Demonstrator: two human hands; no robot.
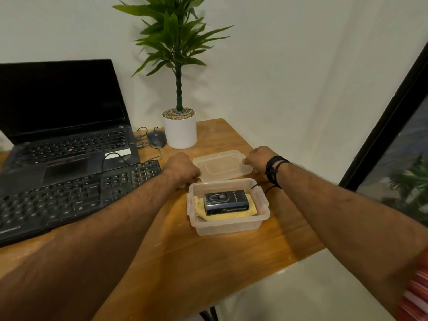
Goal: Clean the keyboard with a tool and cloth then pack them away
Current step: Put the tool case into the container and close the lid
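Packing stage: the black rectangular cleaning tool (225, 202) and yellow cloth (220, 214) are laid in the clear plastic box (228, 225) on the wooden counter (185, 262), while its translucent lid (222, 166) is gripped at both ends by the left hand (181, 167) and right hand (258, 158), judged ready for seating onto the box.

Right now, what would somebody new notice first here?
Two hands, left and right, grip the ends of a clear plastic lid mid-table. Just in front sits an open clear plastic box holding a black rectangular tool on a yellow cloth. A black keyboard lies left.
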